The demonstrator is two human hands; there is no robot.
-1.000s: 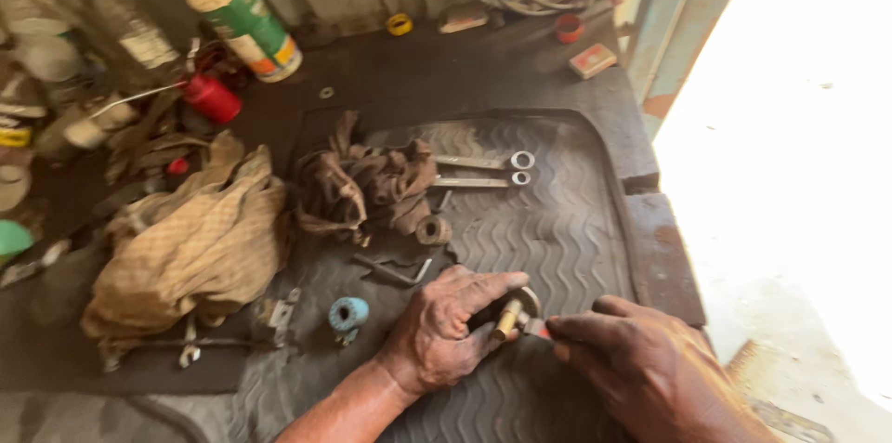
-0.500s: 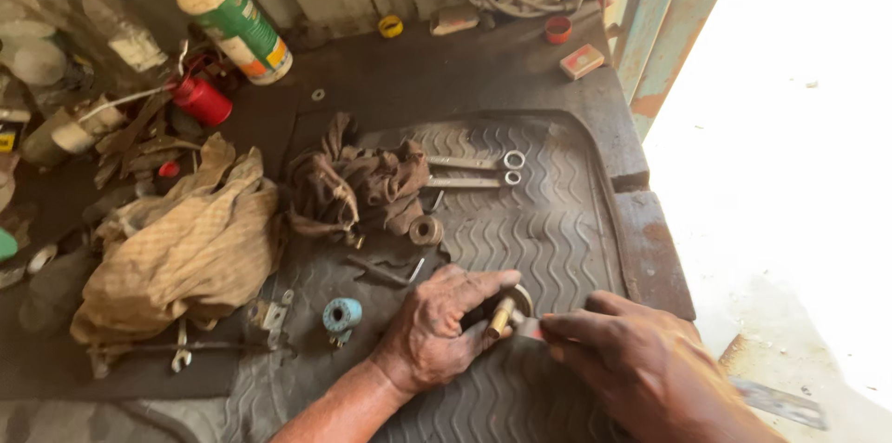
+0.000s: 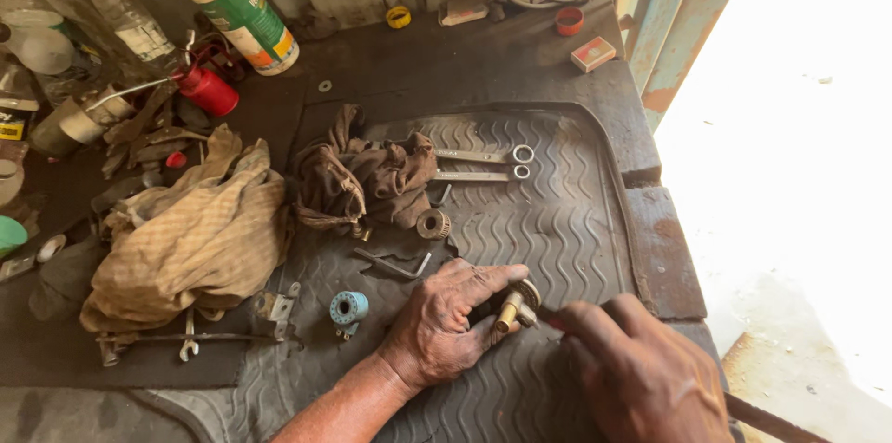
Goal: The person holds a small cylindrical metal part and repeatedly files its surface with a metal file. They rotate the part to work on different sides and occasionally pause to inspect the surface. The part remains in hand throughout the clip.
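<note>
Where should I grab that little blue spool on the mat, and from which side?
Take the blue spool across its round outer wall, coming down from above. It sits with its open bore facing up on the rubber mat, free on all sides, left of the left hand; the metal bracket lies nearby.

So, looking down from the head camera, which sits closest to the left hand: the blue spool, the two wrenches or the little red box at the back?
From the left hand:
1. Small blue spool, just to its left on the mat.
2. Two silver ring wrenches, farther up the mat.
3. Small red box, far back right.
</note>
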